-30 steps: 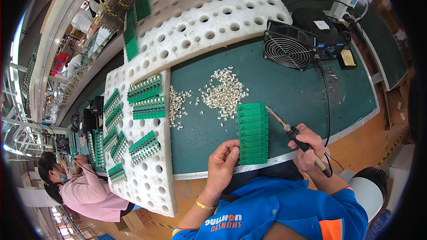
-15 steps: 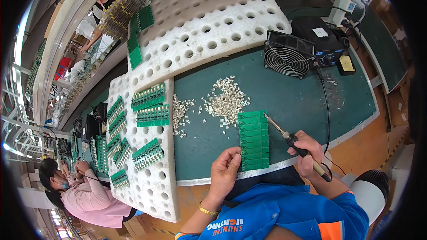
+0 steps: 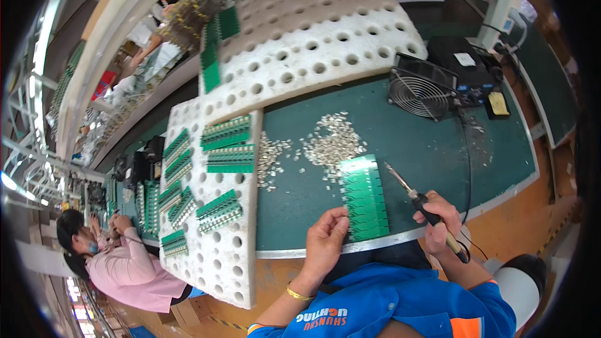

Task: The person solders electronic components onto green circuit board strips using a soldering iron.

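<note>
My left hand pinches the left edge of a green circuit board panel, near its lower end. Small pins or parts line that edge of the panel. Wrapped round a soldering iron, my right hand keeps the tip up and to the left, a little clear of the panel's upper right corner. A cord trails from the iron's lower end. Just beyond the panel lies a heap of small pale metal parts, with a second smaller pile to its left.
White foam with holes carries several finished-looking green boards at left. A larger foam slab spans the back. At the back right stand a fan, a black soldering station and a yellow sponge. A co-worker sits at far left.
The iron's tip has come away from the panel's upper right corner. The panel has tilted slightly and now catches the light. The whole view has shifted a little.
</note>
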Available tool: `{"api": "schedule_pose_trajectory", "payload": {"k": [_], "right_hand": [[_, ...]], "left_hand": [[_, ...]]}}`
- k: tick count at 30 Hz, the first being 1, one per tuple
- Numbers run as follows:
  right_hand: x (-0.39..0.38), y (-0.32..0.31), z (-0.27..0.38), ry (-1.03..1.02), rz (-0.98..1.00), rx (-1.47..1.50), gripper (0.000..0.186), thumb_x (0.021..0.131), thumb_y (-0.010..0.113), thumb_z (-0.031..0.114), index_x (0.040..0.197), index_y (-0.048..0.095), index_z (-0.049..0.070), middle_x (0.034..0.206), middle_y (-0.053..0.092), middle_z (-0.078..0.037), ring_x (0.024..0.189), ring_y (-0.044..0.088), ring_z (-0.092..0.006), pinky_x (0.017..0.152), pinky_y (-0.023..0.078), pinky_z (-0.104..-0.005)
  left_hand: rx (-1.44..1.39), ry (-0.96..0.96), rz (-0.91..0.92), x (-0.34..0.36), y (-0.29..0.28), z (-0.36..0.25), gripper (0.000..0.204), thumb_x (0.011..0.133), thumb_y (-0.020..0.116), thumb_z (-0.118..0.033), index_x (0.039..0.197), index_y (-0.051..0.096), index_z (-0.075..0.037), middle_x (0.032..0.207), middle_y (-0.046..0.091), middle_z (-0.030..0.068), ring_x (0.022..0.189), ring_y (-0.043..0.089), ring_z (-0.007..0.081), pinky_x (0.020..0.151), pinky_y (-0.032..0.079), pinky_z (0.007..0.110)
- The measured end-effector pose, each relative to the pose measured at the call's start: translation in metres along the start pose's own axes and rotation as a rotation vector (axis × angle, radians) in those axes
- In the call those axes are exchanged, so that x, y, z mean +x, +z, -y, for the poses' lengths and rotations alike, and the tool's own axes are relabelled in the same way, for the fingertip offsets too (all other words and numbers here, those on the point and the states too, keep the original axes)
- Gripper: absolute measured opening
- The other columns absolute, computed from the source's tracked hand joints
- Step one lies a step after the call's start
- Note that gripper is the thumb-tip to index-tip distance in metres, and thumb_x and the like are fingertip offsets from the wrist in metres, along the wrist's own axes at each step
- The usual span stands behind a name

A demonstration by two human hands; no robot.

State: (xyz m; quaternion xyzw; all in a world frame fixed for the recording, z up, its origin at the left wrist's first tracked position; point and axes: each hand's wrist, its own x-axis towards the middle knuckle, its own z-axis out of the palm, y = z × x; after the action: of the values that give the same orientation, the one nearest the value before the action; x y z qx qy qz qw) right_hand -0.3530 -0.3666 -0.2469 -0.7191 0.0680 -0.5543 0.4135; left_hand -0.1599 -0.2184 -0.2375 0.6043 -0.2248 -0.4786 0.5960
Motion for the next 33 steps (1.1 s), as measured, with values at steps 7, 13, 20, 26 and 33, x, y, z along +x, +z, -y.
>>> {"api": "schedule_pose_trajectory", "payload": {"k": [7,13,20,26,33], "right_hand": [[-0.01,-0.005,0.002,0.063,-0.035,-0.036,0.039,0.103,0.045,0.039,0.115,0.054,0.003,0.071,0.059,-0.008,0.057,0.055,-0.0158,0.062,0.044,-0.0346],[-0.012,-0.002,-0.001,0.061,-0.062,0.005,0.037,0.103,0.045,0.037,0.115,0.053,0.003,0.071,0.059,-0.008,0.057,0.055,-0.0156,0.062,0.044,-0.0349],[-0.01,-0.002,-0.002,0.027,-0.074,0.01,0.036,0.103,0.044,0.036,0.114,0.053,0.003,0.07,0.059,-0.008,0.056,0.053,-0.0153,0.061,0.044,-0.0348],[-0.005,-0.002,0.0,0.009,-0.072,-0.005,0.036,0.103,0.045,0.036,0.113,0.054,0.003,0.07,0.059,-0.007,0.055,0.053,-0.0152,0.058,0.044,-0.0336],[-0.005,-0.002,0.004,0.021,-0.072,-0.057,0.038,0.104,0.046,0.04,0.111,0.055,0.004,0.07,0.059,-0.006,0.055,0.055,-0.0167,0.057,0.045,-0.0333]], "left_hand": [[0.01,0.041,-0.081,-0.009,-0.013,-0.023,0.021,0.103,0.056,-0.01,0.119,0.061,0.003,0.098,0.067,-0.0004,0.09,0.059,0.0036,0.079,0.046,0.019],[0.097,0.099,-0.35,-0.017,-0.053,-0.084,0.02,0.102,0.059,-0.016,0.117,0.063,-0.003,0.083,0.058,-0.0082,0.068,0.046,-0.0004,0.059,0.036,0.016],[0.203,0.346,-0.461,0.016,-0.098,-0.181,0.02,0.101,0.059,-0.018,0.115,0.062,-0.004,0.071,0.049,-0.0104,0.051,0.034,-0.0017,0.044,0.024,0.017],[0.252,0.372,-0.604,0.106,-0.132,-0.223,0.016,0.099,0.058,-0.013,0.11,0.063,-0.003,0.069,0.048,-0.0088,0.048,0.031,-0.0005,0.04,0.021,0.02],[0.372,0.336,-0.641,0.238,-0.178,-0.229,0.008,0.092,0.063,-0.005,0.099,0.067,-0.003,0.083,0.062,-0.0019,0.077,0.053,0.0074,0.071,0.043,0.023]]}}
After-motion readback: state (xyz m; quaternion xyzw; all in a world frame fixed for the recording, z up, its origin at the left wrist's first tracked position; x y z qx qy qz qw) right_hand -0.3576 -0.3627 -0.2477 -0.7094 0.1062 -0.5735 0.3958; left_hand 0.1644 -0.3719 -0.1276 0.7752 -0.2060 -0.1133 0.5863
